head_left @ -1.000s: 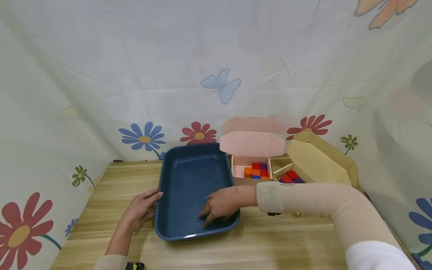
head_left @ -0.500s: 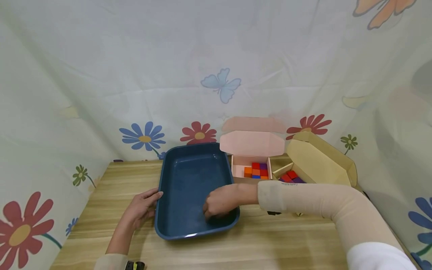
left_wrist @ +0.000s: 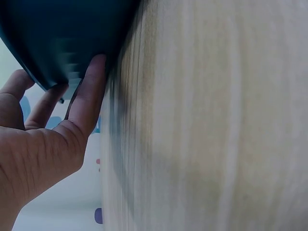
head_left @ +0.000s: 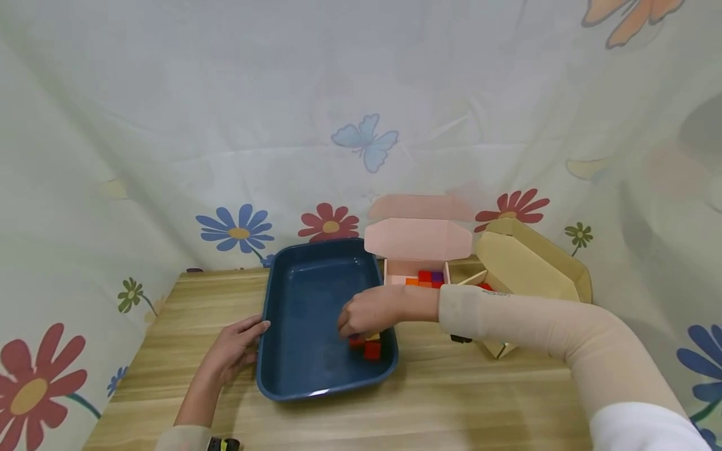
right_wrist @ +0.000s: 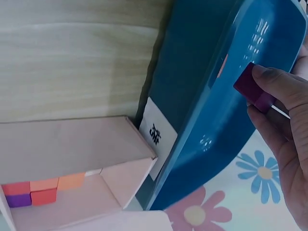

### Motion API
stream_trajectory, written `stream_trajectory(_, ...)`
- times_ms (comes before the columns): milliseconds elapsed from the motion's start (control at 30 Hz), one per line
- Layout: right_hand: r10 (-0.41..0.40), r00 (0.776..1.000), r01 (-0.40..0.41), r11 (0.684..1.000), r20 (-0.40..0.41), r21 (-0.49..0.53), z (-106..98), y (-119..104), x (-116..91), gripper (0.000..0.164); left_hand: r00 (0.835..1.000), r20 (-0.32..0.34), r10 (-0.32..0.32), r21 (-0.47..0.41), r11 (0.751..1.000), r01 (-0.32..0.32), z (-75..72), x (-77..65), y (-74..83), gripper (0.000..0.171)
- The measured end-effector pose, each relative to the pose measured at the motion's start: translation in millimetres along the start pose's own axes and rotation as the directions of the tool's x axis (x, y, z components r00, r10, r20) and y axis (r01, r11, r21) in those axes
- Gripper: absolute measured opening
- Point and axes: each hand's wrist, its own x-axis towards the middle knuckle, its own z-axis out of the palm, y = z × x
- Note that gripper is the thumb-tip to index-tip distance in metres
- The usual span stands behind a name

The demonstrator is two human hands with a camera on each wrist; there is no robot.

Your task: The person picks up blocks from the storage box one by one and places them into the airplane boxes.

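Observation:
A deep blue plastic tray [head_left: 307, 300] stands on the wooden table. My left hand [head_left: 239, 344] holds its left side, the thumb at the rim; in the left wrist view its fingers [left_wrist: 89, 98] press against the outer wall. Over the tray's right half is my right hand [head_left: 371, 311], pinching a dark purple block [right_wrist: 250, 85] between thumb and fingers, as the right wrist view shows. Beneath that hand lie a red block [head_left: 372, 350], a yellow block [head_left: 374, 337] and another red one [head_left: 356, 342], the last two partly covered.
Right of the tray stands a pink cardboard box [head_left: 418, 238], lid up, with several orange, red and purple blocks [head_left: 425, 276] inside. A yellow cardboard box [head_left: 530, 263], also open, stands farther right, partly behind the right sleeve [head_left: 524, 319]. A patterned curtain [head_left: 282, 156] hangs behind.
My right hand's spread fingers closed down in the tray, then rose slightly away from me with the purple block. Red and yellow blocks came into sight below. My left hand stayed put.

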Motion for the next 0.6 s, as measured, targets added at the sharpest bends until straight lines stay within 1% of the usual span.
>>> stream_trajectory(167, 0.039, 0.999, -0.039, 0.999, 0.007, 0.000, -3, 4, -9, 0.034, 1.000, -0.003, -0.006, -0.007, 1.000, 0.006, 0.1, 0.0, -0.2, 0.071)
stream_trajectory(333, 0.076, 0.997, -0.077, 0.996, 0.023, 0.039, -6, 9, -19, 0.032, 1.000, -0.004, -0.011, 0.000, 1.000, 0.011, -0.1, -0.4, -0.3, 0.071)
stream_trajectory(433, 0.085, 0.996, -0.086, 0.995, 0.014, 0.055, -8, 11, -25, 0.030, 1.000, 0.001, -0.011, 0.008, 1.000, 0.011, 0.1, -1.0, -0.4, 0.072)
stream_trajectory(600, 0.115, 0.993, -0.114, 0.992, -0.013, 0.048, -8, 18, -36, 0.028, 1.000, 0.005, -0.013, 0.023, 1.000, 0.013, 0.0, -1.2, -0.8, 0.075)
